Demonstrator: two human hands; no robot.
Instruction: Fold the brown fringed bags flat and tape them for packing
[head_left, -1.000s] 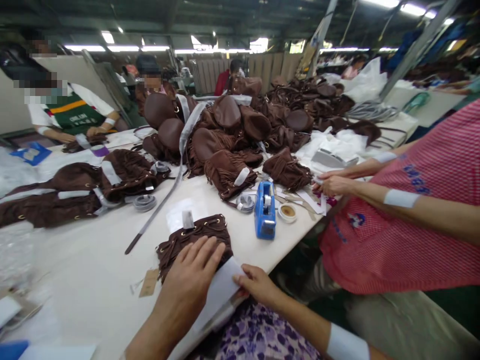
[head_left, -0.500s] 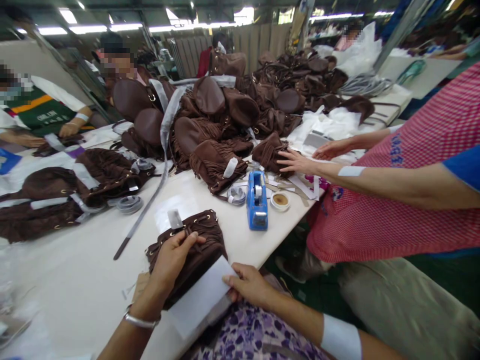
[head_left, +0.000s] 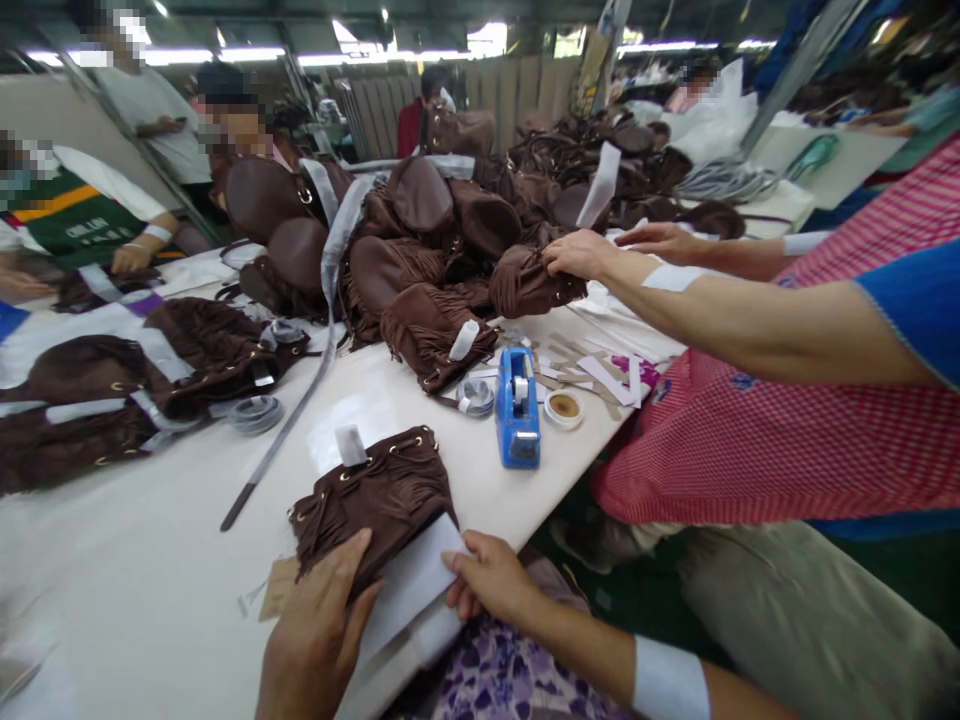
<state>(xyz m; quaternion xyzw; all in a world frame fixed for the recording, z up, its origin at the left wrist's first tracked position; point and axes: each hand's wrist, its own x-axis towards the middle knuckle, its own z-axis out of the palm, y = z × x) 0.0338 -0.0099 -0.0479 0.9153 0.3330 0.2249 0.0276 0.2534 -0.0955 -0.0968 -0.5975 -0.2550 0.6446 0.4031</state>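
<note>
In front of me a dark brown fringed drawstring bag point(head_left: 382, 490) lies on the white table, its eyelet rim turned away from me. A strip of clear wrapping stands up from the rim. My left hand point(head_left: 319, 610) rests on the bag's near left side, fingers stretched and thumb apart, gripping nothing. My right hand point(head_left: 491, 575) pinches the right end of a white sheet of paper point(head_left: 409, 575), thumb on top. The sheet lies along the bag's near edge, and my left hand partly covers its left end. A tan tag point(head_left: 279, 588) pokes out left of the bag.
A blue tape dispenser point(head_left: 517, 410) stands beyond my right hand, beside a small round tub point(head_left: 564, 408). Brown bags point(head_left: 412, 270) are heaped at the back. A wrapped strap point(head_left: 289, 430) runs across the table. At right, a co-worker's hands point(head_left: 581, 255) handle a fringed bag.
My left hand has left the bag's upper fringe and come down toward me, its fingers opening out flat. My right hand keeps the paper. The co-worker's hands have moved a bag up and left.
</note>
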